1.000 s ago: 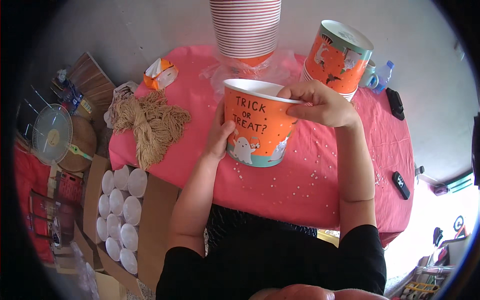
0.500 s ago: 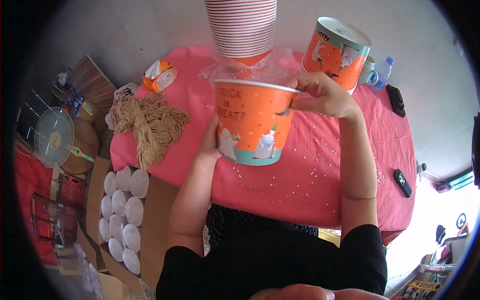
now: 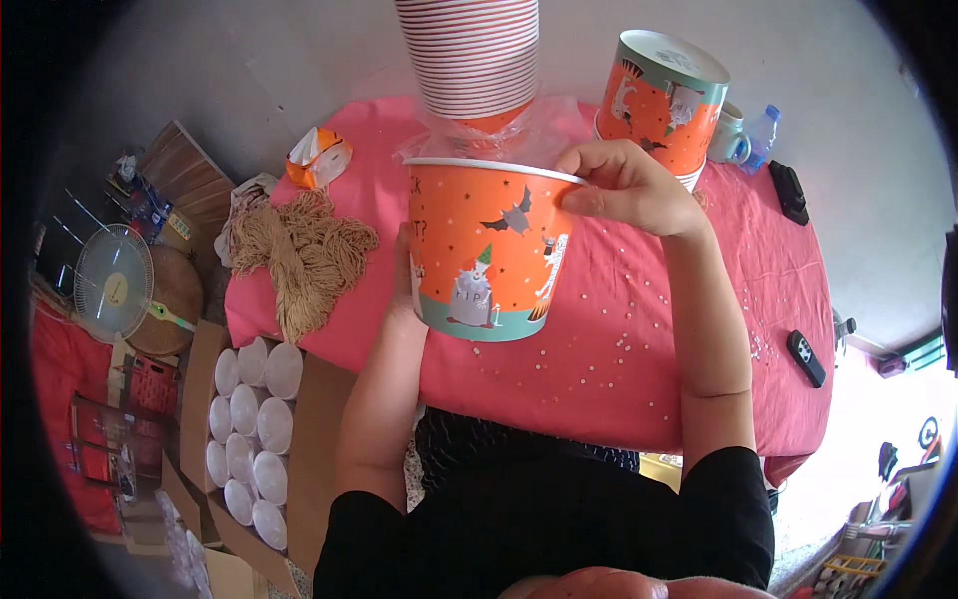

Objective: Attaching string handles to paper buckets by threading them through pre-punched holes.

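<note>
An orange paper bucket (image 3: 454, 235) with a teal base band, a white rim and printed bat and ghost figures is held up above the table. My right hand (image 3: 627, 188) pinches its rim at the upper right, thumb outside. Against its left side rests my left hand (image 3: 403, 290), closed on it, most of its fingers hidden behind the wall. Beyond the bucket stands a tall stack of nested buckets (image 3: 469, 60), partly in clear plastic wrap (image 3: 544, 130). More buckets stand upside down in a stack (image 3: 664, 105) at the far right.
The pink tablecloth (image 3: 599, 399) is dotted with small white bits. Beige yarn (image 3: 304, 255) and an orange tissue pack (image 3: 317, 158) lie left. A mug (image 3: 728, 135), bottle (image 3: 760, 138), black case (image 3: 788, 193) and remote (image 3: 805, 359) sit right. A carton (image 3: 317, 439) holds clear cups.
The bucket has turned in my hands, its lettering moving left and the bat and gravestone figure coming round to the front. The view has shifted slightly.
</note>
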Action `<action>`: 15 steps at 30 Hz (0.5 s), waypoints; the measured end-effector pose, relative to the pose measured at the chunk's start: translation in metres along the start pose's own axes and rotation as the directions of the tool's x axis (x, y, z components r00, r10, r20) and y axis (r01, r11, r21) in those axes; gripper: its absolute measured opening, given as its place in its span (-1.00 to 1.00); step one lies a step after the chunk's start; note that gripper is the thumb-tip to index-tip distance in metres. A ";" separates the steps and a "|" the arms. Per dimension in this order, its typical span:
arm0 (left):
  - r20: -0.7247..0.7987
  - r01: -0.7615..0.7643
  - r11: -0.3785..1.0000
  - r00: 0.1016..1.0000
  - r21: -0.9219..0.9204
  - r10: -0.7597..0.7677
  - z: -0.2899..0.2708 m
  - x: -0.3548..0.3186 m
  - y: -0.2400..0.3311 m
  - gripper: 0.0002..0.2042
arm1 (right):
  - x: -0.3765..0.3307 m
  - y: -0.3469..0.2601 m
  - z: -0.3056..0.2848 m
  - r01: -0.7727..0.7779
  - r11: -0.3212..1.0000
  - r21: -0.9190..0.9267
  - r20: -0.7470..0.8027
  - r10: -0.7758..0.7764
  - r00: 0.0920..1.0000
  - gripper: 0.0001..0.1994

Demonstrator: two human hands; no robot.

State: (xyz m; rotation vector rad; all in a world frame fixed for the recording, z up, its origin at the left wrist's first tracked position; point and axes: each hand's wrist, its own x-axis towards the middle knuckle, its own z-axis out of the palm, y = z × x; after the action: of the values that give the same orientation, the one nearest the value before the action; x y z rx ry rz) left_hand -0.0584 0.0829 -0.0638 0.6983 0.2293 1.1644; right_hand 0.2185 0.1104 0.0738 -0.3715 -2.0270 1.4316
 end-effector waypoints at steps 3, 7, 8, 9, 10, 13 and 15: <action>0.011 -0.011 0.999 1.000 0.032 0.011 0.003 0.000 0.000 -0.16 | 0.003 -0.005 0.011 -0.002 0.998 0.068 -0.025 0.003 1.000 -0.83; -0.060 0.068 0.922 0.993 -0.380 -0.098 0.032 -0.002 0.003 -0.15 | 0.001 -0.004 0.016 0.010 0.992 0.123 -0.036 -0.006 0.999 -0.83; -0.063 0.064 0.923 0.993 -0.379 -0.095 0.032 -0.003 0.004 -0.15 | 0.001 -0.005 0.017 -0.001 0.989 0.146 -0.037 0.006 0.999 -0.84; -0.068 0.057 0.946 0.994 -0.320 -0.083 0.031 -0.004 0.004 -0.15 | 0.002 -0.005 0.019 0.000 0.989 0.148 -0.034 0.005 0.999 -0.84; -0.073 0.050 0.964 0.995 -0.261 -0.071 0.029 -0.005 0.004 -0.15 | 0.003 -0.005 0.020 -0.001 0.987 0.161 -0.027 0.005 1.000 -0.85; -0.072 0.039 0.996 0.996 -0.084 -0.045 0.021 -0.002 0.001 -0.15 | 0.003 -0.004 0.019 -0.013 0.986 0.165 -0.025 0.017 1.000 -0.86; -0.068 0.029 0.999 0.997 0.035 -0.027 0.016 0.000 -0.001 -0.15 | 0.003 -0.004 0.018 -0.021 0.987 0.157 -0.024 0.026 0.999 -0.87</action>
State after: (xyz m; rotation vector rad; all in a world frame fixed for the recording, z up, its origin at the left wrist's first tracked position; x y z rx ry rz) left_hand -0.0499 0.0763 -0.0521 0.6862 0.3170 1.1608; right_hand 0.2055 0.0974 0.0740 -0.3458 -1.8799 1.5806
